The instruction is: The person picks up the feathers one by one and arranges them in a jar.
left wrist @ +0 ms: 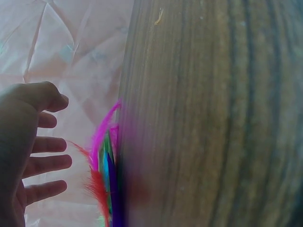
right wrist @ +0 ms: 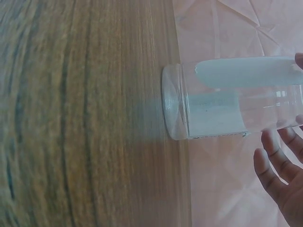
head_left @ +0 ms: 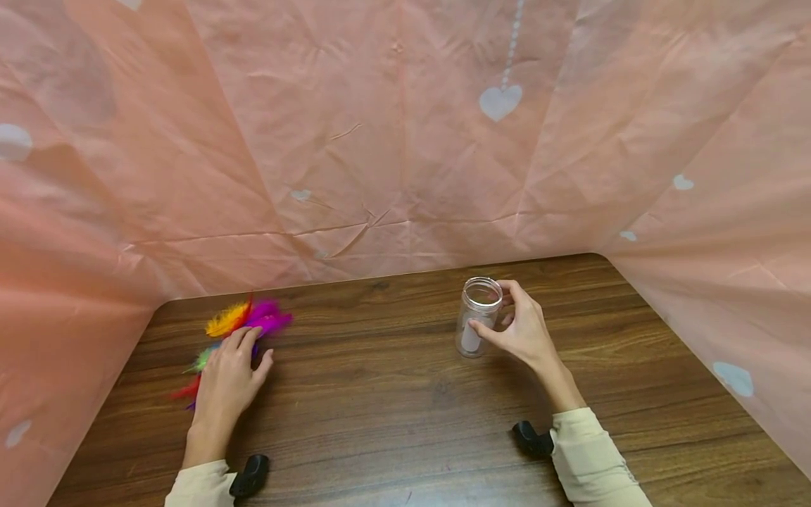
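- The left hand (head_left: 227, 370) is over the bright feathers (head_left: 269, 318), with its fingers loose and spread a little.
- The feathers lie in a bunch on the left side of the brown worktop (head_left: 380, 366). Some are yellow, red, pink and green.
- The right hand (head_left: 524, 334) grips the clear jar (head_left: 478, 313) between its thumb and fingers.
- The jar stands upright on the worktop, right of the middle, near the back edge.
- A pink cloth (head_left: 380, 141) with pale hearts hangs behind.
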A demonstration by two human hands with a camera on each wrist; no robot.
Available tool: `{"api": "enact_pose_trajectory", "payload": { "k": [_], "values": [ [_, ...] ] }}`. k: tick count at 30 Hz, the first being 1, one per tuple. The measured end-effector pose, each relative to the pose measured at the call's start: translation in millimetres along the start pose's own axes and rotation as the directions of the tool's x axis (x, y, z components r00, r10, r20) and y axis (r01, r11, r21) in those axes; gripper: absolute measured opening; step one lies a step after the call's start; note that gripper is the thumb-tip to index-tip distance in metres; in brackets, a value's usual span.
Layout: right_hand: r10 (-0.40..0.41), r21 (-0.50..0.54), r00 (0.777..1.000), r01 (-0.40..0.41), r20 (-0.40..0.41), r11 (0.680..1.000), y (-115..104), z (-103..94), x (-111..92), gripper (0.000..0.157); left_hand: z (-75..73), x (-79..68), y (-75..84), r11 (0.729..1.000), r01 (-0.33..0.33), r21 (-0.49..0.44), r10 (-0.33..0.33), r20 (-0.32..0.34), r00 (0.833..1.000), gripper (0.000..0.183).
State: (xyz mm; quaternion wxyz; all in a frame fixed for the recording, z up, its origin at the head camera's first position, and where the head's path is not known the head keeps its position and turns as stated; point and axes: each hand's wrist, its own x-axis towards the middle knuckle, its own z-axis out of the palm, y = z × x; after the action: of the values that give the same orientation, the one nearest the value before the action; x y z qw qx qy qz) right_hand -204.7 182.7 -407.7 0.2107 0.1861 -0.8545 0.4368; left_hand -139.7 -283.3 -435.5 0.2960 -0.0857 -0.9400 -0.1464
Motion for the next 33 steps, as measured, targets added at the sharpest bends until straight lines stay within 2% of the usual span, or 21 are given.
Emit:
{"api": "enact_pose_trajectory", "payload": {
  "k": [33],
  "values": [
    [-0.042,0.019,0.998,0.041,0.040,0.999,-9.3,5.1,-0.8,0.066,1.7,0.5,1.6,1.000,0.002,0.014,-0.002,0.018,1.000,0.042]
  ]
}}
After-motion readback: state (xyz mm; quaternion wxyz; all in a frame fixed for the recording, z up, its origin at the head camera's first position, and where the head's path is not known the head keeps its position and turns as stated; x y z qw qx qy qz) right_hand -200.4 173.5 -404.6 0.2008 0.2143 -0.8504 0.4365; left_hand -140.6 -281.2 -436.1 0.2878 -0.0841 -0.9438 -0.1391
